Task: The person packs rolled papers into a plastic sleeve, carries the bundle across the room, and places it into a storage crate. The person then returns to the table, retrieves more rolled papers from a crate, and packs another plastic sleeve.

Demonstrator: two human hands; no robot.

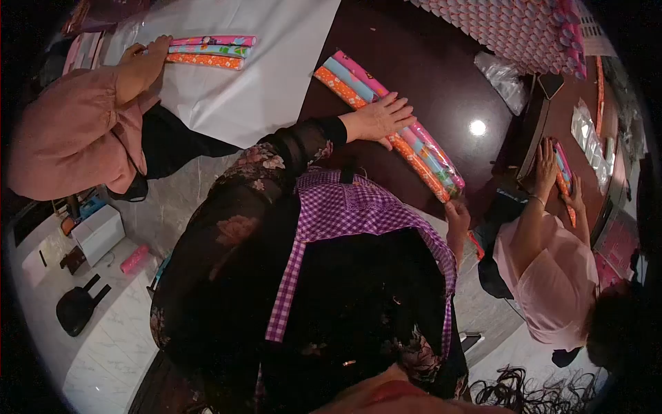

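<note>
Three long patterned rolls, one orange (338,88), one blue and one pink (352,69), lie side by side on the dark brown table, in what looks like clear wrap. My left hand (381,121) rests flat across their middle with its fingers spread. At the lower right end of the rolls is my right hand (456,215), its fingers closed at the tip of the orange roll. Part of that hand is hidden behind the purple checked apron (358,207).
At the left a co-worker (76,131) holds similar rolls (210,52) on a white sheet (276,41). Another co-worker (545,276) handles rolls (563,172) at the right. Clear plastic bags (502,79) and a stack of pink roll ends (503,31) lie at the table's far side.
</note>
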